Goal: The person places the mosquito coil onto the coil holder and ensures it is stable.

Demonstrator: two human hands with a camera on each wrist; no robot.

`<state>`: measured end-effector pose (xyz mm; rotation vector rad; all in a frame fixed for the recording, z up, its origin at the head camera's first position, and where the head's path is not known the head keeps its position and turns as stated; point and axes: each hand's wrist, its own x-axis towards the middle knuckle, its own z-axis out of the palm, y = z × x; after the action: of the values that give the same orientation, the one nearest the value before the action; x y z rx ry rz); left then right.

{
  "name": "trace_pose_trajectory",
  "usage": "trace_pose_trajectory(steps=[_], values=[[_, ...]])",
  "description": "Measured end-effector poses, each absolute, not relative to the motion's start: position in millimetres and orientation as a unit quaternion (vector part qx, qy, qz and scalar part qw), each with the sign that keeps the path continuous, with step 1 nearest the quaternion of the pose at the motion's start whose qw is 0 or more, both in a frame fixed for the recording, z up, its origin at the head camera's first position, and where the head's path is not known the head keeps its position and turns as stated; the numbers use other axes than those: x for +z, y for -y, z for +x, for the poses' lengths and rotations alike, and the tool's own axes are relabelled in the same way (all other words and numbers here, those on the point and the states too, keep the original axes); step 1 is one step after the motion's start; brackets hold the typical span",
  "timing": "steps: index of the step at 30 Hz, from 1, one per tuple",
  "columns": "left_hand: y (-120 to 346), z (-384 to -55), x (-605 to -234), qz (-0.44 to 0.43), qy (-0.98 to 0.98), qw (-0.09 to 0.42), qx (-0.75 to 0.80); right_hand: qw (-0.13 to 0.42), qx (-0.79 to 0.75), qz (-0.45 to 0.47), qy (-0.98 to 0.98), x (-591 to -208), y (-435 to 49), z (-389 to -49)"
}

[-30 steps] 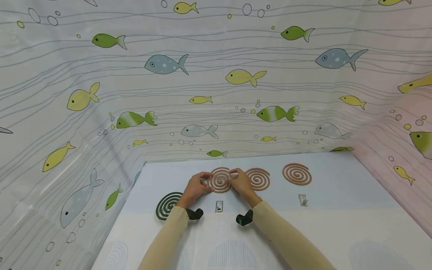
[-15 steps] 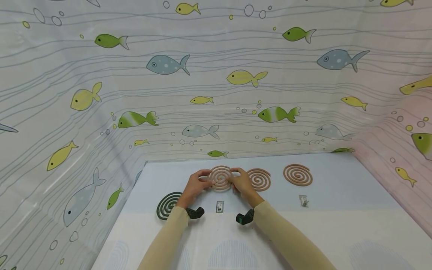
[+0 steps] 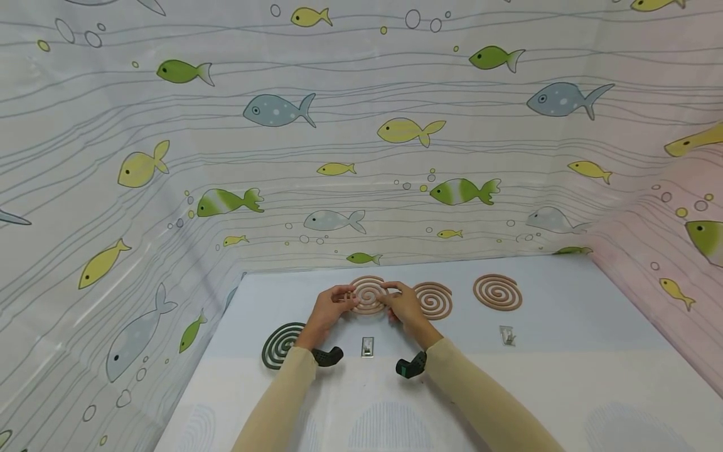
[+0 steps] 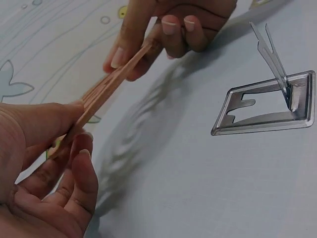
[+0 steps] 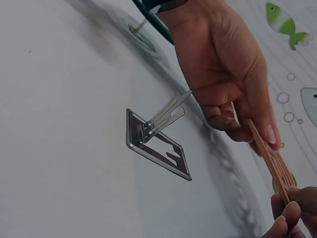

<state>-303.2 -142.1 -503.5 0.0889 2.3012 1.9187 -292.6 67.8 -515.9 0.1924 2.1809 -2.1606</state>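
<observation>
A brown mosquito coil (image 3: pixel 368 296) is held up between both hands, raised off the table with its shadow below it. My left hand (image 3: pixel 329 311) pinches its left edge between thumb and fingers. On the opposite edge, my right hand (image 3: pixel 404 304) pinches it the same way. Seen nearly edge-on in the left wrist view, the coil (image 4: pixel 101 94) looks thin, flat and tilted. Closer to me lies a small metal coil stand (image 3: pixel 368 346); its forked prong (image 5: pixel 166 113) sticks up from the rectangular base.
Right of the hands lie two more brown coils, one near (image 3: pixel 433 301) and one farther off (image 3: pixel 498 292). A dark green coil (image 3: pixel 280 345) is partly behind the left forearm. Another metal stand (image 3: pixel 507 336) is at right. A fish-printed curtain (image 3: pixel 339 188) rises behind the table (image 3: pixel 542 389).
Both hands have raised the brown coil a little and shifted it slightly away; its face has tilted. The other coils and the stands stay put.
</observation>
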Motion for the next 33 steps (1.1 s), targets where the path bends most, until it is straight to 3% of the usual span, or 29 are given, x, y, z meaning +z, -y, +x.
trace_pose_trajectory(steps=[33], values=[[138, -290, -494, 0.054, -0.738, 0.082, 0.667, 0.040, -0.699, 0.023, -0.713, -498, -74, -272]])
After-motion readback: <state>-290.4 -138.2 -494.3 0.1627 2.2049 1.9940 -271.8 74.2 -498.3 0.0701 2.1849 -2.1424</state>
